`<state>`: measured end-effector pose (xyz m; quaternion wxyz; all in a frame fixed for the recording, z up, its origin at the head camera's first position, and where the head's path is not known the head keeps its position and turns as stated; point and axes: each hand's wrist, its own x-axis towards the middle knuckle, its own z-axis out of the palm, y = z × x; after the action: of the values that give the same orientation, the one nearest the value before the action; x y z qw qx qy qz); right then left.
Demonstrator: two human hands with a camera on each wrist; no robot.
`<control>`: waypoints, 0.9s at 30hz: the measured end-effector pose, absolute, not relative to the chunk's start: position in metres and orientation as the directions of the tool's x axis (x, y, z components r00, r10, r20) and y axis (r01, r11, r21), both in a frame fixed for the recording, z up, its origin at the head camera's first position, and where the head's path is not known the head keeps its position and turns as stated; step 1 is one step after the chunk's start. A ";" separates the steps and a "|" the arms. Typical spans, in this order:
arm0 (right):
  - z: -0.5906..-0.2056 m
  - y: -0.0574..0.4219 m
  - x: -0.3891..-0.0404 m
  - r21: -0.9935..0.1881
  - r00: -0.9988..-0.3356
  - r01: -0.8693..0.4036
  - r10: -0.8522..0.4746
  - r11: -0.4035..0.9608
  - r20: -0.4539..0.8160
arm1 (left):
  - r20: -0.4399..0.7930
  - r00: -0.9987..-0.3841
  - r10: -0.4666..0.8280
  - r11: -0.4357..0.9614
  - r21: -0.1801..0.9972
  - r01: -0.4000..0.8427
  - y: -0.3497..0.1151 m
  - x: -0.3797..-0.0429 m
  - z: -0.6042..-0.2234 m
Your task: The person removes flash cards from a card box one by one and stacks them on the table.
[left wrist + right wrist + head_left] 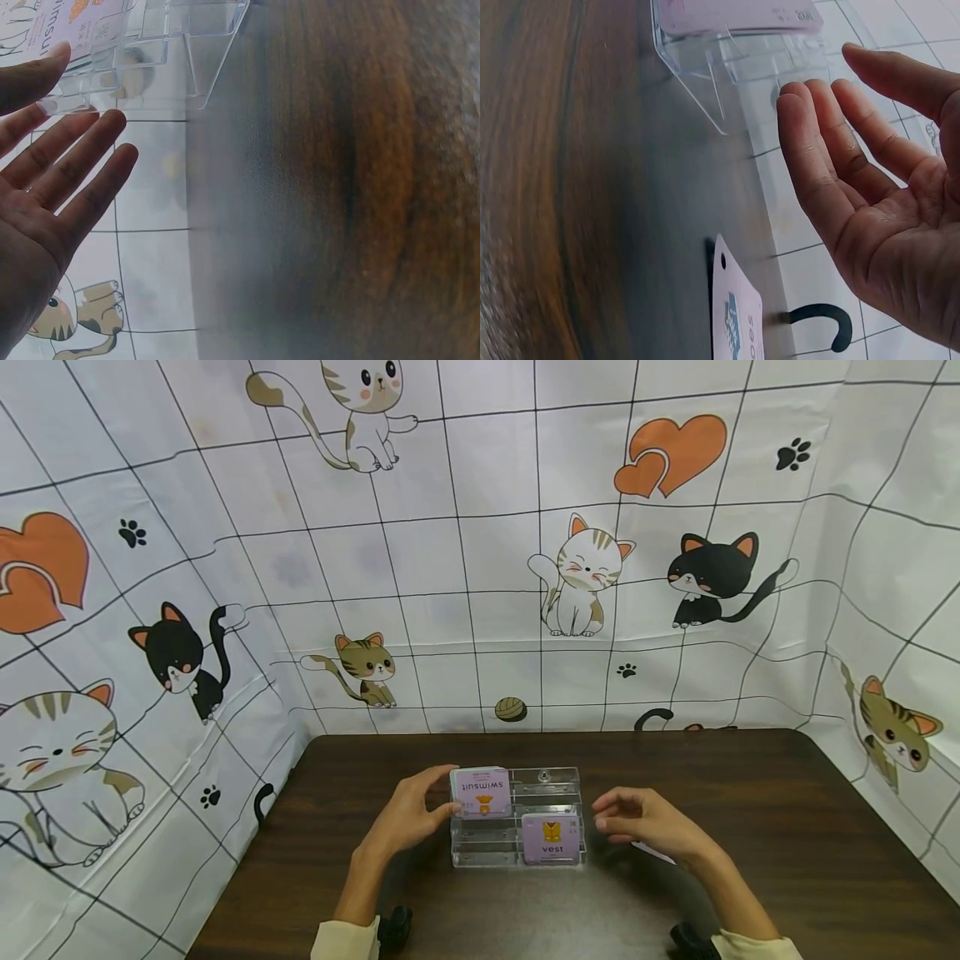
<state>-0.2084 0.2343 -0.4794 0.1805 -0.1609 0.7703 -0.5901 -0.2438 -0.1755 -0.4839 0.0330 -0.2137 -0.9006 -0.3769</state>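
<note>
The clear rack (486,859) on the counter (757,827) is seemingly being filled, swimsuit card (482,793) and vest card (552,839) seated. It is flanked by the left hand (409,814), fingers apart, and right hand (657,823), fingers loosely bent, empty; the loose card (739,304) nearby would next need pinching.

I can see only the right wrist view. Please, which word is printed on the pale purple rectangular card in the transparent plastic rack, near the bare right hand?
Observer: The pale purple rectangular card reads "vest".
Operator: Thank you. Does the transparent plastic rack hold any other card?
Observer: Yes, at its back left is a pale purple rectangular "swimsuit" card.
Operator: And where is the bare left hand, please?
Observer: It is at the rack's left side.
</note>
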 end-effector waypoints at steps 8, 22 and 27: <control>-0.482 0.225 -0.208 -0.967 -0.887 -0.068 -0.459 0.246 -0.054 | 0.221 -0.906 0.360 0.624 0.665 0.410 -0.176 -0.243 -0.484; -0.487 0.206 -0.206 -0.951 -0.910 -0.124 -0.414 0.283 -0.004 | 0.214 -0.906 0.366 0.622 0.667 0.409 -0.176 -0.244 -0.483; -0.488 0.198 -0.205 -0.948 -0.925 -0.158 -0.376 0.277 0.045 | 0.214 -0.906 0.364 0.624 0.667 0.408 -0.176 -0.244 -0.483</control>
<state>-0.2046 0.1979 -0.4884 0.0944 -0.1685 0.7934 -0.5772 -0.2437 -0.1759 -0.4833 0.0291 -0.2143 -0.9005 -0.3772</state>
